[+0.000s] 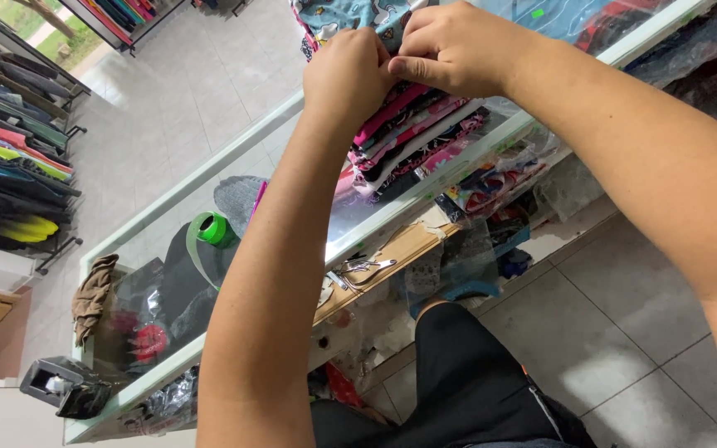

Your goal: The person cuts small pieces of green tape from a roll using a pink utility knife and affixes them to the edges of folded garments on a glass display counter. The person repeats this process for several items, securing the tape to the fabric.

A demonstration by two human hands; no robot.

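Both my hands are at the top of the head view, pressed together over a stack of folded patterned garments (412,137) in pink, black and white. My left hand (348,73) is fisted, gripping the top of the stack. My right hand (450,46) pinches the fabric beside it with thumb and fingers closed. The stack lies on a glass counter (168,207). A light blue printed cloth (350,17) lies just behind my hands.
On the counter sit a green tape roll (212,228), a brown crumpled cloth (93,294) and a black tape dispenser (64,386). Scissors (367,267) lie on a wooden shelf under the glass. Hanging clothes (10,158) fill a rack at left. Tiled floor (616,323) lies below.
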